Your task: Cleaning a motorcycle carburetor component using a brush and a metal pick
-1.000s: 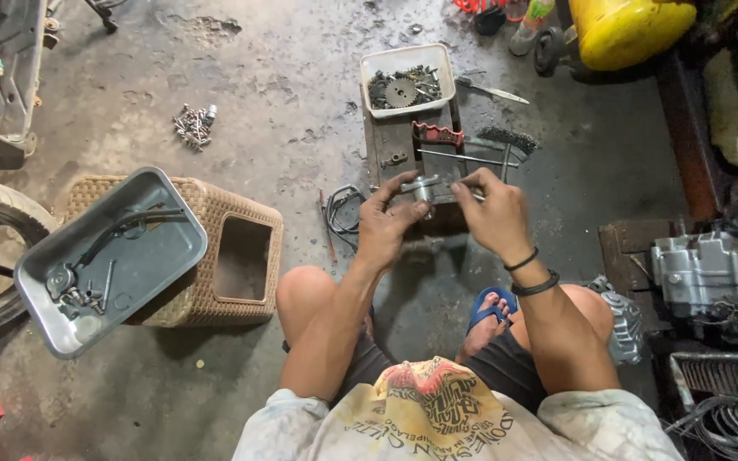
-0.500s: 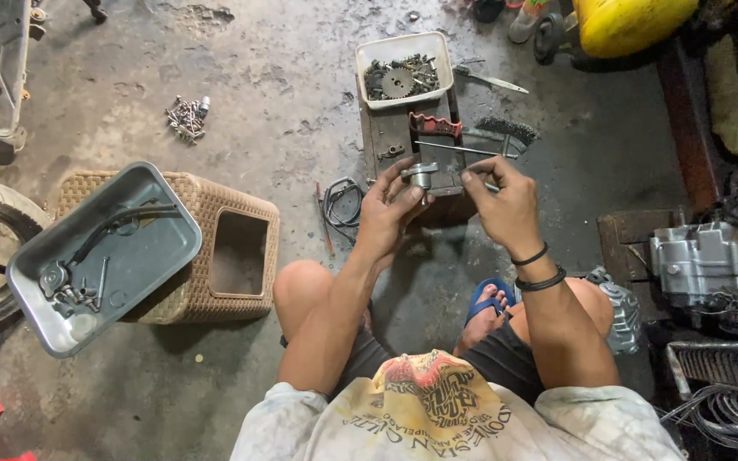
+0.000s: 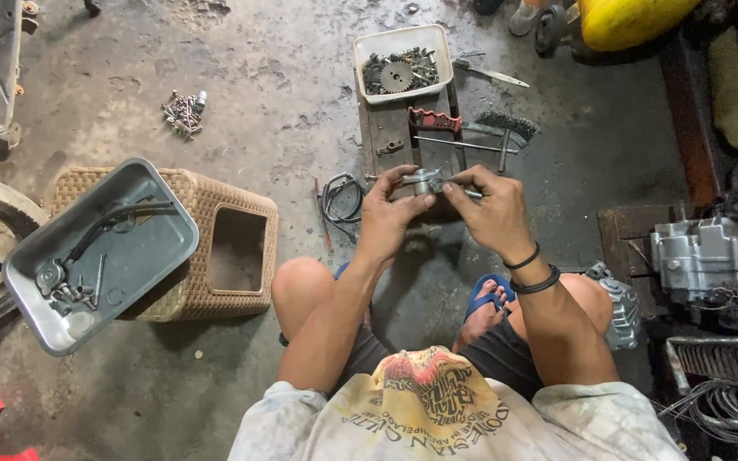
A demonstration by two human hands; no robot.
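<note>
Item: metal part. You held it between both hands above the plank: left hand gripped its left side, right hand pinched its right end.

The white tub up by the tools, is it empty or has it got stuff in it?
Not empty. The white tub holds dark metal parts, including a toothed gear.

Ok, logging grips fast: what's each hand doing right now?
Left hand: closed on the small grey metal part.
Right hand: fingers pinched on the same part's right end.
</note>
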